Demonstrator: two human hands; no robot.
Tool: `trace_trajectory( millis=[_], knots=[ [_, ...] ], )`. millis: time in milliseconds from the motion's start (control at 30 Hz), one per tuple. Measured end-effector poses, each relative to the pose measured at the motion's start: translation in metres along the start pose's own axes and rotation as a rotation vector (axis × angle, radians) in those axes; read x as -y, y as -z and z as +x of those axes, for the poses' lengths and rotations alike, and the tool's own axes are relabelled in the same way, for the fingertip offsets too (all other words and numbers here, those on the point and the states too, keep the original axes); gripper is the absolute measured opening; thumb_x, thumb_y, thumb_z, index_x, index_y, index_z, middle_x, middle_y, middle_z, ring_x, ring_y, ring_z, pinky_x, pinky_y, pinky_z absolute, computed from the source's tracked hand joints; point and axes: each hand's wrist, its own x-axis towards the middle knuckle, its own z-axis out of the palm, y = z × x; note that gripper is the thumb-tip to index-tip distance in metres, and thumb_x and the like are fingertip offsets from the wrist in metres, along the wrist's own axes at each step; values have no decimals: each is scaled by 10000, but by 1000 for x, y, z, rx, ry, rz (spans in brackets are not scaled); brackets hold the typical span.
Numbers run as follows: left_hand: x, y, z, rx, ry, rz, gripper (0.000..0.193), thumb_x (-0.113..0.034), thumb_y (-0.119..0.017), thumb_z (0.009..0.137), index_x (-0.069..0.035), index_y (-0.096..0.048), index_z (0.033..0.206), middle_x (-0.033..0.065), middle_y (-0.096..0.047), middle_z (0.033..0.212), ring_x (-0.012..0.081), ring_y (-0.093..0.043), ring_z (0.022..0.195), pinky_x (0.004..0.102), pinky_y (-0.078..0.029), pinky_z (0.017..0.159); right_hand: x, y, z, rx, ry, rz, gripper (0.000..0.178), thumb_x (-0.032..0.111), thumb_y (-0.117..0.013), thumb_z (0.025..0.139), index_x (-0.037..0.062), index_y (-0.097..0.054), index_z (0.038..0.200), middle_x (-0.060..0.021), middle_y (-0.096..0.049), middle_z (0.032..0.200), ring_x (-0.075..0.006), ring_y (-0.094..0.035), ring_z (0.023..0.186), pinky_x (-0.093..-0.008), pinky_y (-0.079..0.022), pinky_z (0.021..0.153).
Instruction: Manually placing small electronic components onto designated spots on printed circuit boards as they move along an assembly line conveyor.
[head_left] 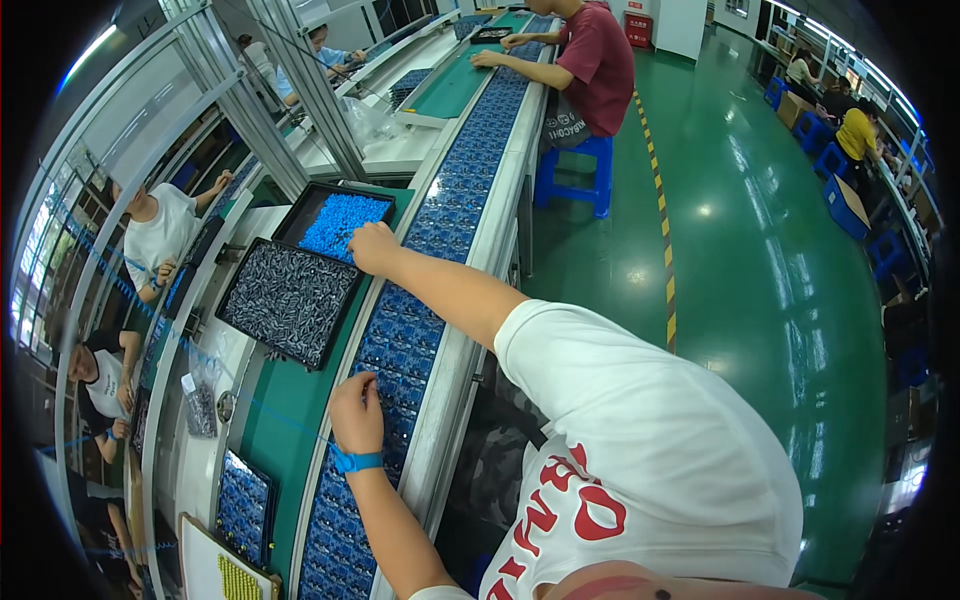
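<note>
My right hand [375, 248] reaches to the right edge of a black tray [290, 232] heaped with small blue parts [343, 222]. Its fingers are curled at the pile, and what they hold, if anything, is hidden. Lower down, my left hand [357, 413], with a blue strap [357, 461] round its wrist, is closed above a long row of blue circuit boards [403, 345]. Thumb and fingers are drawn together there; anything between them is too small to make out. Beside the blue parts, a second black tray [322, 352] is full of small dark cylindrical parts [285, 300].
Stacked blue boards [245, 508] lie on the green surface [290, 410] at lower left, near a white tray [203, 560] with yellow parts. A bag of parts [200, 405] lies farther left. A co-worker in a red shirt [600, 65] sits farther up the line; others work across it.
</note>
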Motion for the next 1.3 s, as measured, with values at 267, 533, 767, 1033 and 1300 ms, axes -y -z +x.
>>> trace_trajectory(
  millis=[267,533,767,1033,1300],
  knots=[
    [-7,-1,-1,-5,-92,22,122,-34,-652,901,-5,-722,997,175,-719,924,342,-679,826,424,-533,744,-2,4,9,109,-33,-37,203,194,-657,820,230,-818,939,-63,-751,967,-294,-676,1000,-482,-505,842],
    [-17,2,5,-18,-164,54,101,-21,-653,885,-3,-716,962,183,-711,910,371,-669,817,440,-529,734,-12,5,26,182,-72,-2,189,167,-674,803,224,-814,916,-49,-770,947,-281,-719,928,-467,-531,803],
    [-36,13,3,-16,-146,147,93,-56,-651,893,-46,-721,952,137,-711,900,352,-649,866,449,-477,812,-6,7,21,186,-84,17,205,126,-667,803,213,-809,923,-55,-769,964,-283,-716,943,-468,-527,823],
    [-32,12,1,-29,-160,191,88,-67,-660,886,-79,-723,945,91,-698,870,313,-627,857,441,-449,822,-1,0,20,166,-82,-96,215,90,-660,805,200,-798,927,-47,-763,975,-292,-699,974,-520,-487,845],
    [-43,18,-2,13,-143,149,95,-40,-642,887,-56,-721,938,123,-708,895,347,-640,872,436,-465,808,3,4,8,127,-64,26,193,86,-649,812,203,-789,875,-48,-754,926,-286,-686,963,-498,-464,833]
  ],
)
